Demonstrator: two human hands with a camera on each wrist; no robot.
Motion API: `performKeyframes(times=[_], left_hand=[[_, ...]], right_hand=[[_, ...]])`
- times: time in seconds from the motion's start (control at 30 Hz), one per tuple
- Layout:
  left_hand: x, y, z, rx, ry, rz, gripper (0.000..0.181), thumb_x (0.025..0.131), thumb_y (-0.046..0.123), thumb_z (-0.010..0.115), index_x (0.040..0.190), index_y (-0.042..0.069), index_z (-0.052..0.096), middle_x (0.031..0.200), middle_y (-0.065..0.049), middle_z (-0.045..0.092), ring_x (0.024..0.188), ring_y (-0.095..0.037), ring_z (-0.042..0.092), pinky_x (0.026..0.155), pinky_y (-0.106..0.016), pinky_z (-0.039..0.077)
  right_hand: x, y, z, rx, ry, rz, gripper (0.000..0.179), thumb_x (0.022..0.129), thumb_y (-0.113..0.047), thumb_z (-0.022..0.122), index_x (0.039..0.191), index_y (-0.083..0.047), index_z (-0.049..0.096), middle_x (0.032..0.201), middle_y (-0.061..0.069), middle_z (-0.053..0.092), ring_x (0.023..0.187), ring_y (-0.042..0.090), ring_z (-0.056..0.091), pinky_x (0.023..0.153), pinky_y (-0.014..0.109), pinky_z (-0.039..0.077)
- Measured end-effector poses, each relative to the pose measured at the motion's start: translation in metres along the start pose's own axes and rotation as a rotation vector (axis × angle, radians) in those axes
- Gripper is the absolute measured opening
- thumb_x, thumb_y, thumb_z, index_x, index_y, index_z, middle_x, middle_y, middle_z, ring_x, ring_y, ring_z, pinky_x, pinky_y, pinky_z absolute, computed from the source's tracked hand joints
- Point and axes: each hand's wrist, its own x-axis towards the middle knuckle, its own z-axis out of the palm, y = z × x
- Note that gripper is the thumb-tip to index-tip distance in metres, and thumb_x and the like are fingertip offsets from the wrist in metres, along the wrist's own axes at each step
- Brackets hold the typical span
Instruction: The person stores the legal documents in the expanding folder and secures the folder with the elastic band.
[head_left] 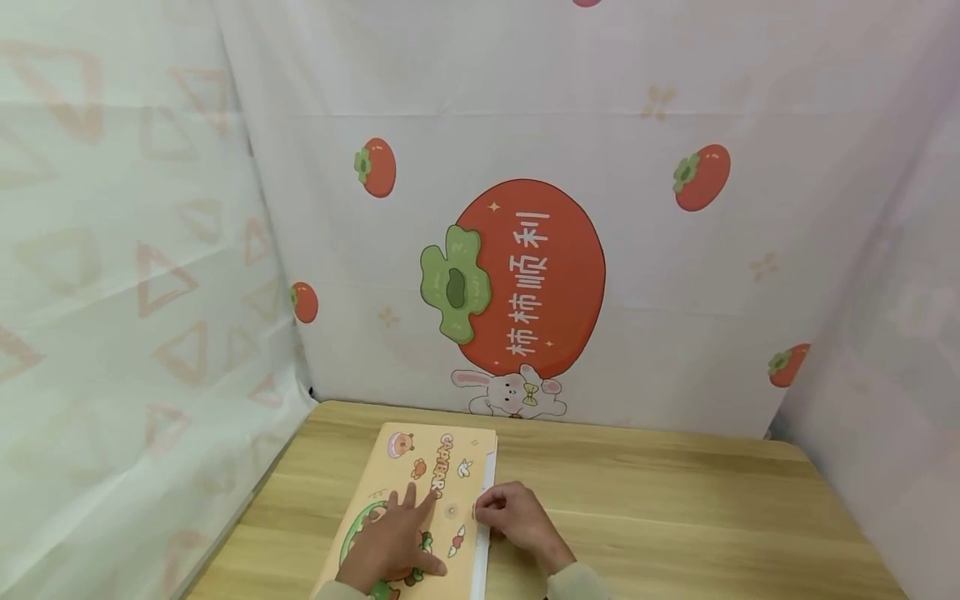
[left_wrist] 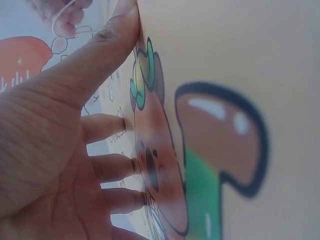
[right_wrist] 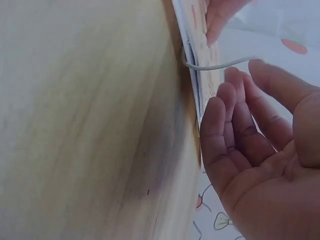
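A pale orange file folder [head_left: 472, 454] with capybara cartoons lies flat on the table, its white inner edge showing along the right side. Spread fingers of my left hand [head_left: 393, 537] rest on its cover. At the folder's right edge, my right hand [head_left: 517, 517] pinches a thin white cord [right_wrist: 220, 66] between thumb and forefinger. In the right wrist view the cord loops out from the folder's layered edge. A small round clear button [head_left: 451, 510] sits on the cover, between the two hands.
The wood-grain table [head_left: 675, 500] extends to the right of the folder. A white cloth backdrop [head_left: 637, 275] printed with persimmons and a rabbit hangs behind it. Patterned cloth [head_left: 112, 250] hangs along the left side, and pale cloth [head_left: 892, 350] along the right.
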Motion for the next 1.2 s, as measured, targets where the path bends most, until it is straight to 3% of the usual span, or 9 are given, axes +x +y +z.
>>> performKeyframes(times=[0.3, 0.53, 0.8, 1.2], left_hand=[[-0.002, 0.000, -0.001, 0.003, -0.004, 0.017, 0.113, 0.064, 0.063, 0.087, 0.158, 0.015, 0.044, 0.157, -0.034, 0.033, 0.136, -0.065, 0.033, 0.085, -0.090, 0.028], [-0.007, 0.000, -0.002, 0.009, -0.001, 0.010, 0.112, 0.065, 0.063, 0.087, 0.157, 0.016, 0.045, 0.157, -0.034, 0.033, 0.135, -0.065, 0.034, 0.084, -0.090, 0.028], [-0.001, 0.000, -0.002, 0.008, -0.006, 0.005, 0.111, 0.065, 0.064, 0.086, 0.158, 0.018, 0.045, 0.157, -0.033, 0.034, 0.137, -0.064, 0.033, 0.086, -0.089, 0.028], [0.000, -0.002, -0.001, 0.009, -0.009, -0.020, 0.112, 0.064, 0.065, 0.086, 0.157, 0.018, 0.046, 0.158, -0.032, 0.034, 0.138, -0.062, 0.033, 0.086, -0.090, 0.027]], right_hand=[[0.006, 0.004, 0.013, -0.141, -0.007, -0.102, 0.004, 0.088, -0.001, 0.078, 0.090, -0.005, 0.077, 0.079, -0.008, 0.068, 0.071, 0.005, 0.059, 0.064, 0.023, 0.052], [0.014, 0.001, 0.021, -0.276, -0.066, -0.130, 0.007, 0.088, 0.000, 0.077, 0.088, -0.007, 0.078, 0.077, -0.012, 0.064, 0.069, 0.002, 0.056, 0.064, 0.022, 0.051], [0.019, -0.004, 0.026, -0.496, -0.039, -0.162, 0.008, 0.085, -0.003, 0.075, 0.083, -0.011, 0.076, 0.075, -0.013, 0.056, 0.068, 0.003, 0.050, 0.064, 0.023, 0.048], [0.022, -0.003, 0.030, -0.569, -0.053, -0.172, 0.013, 0.082, -0.005, 0.077, 0.078, -0.015, 0.072, 0.075, -0.012, 0.050, 0.067, 0.003, 0.046, 0.061, 0.022, 0.045]])
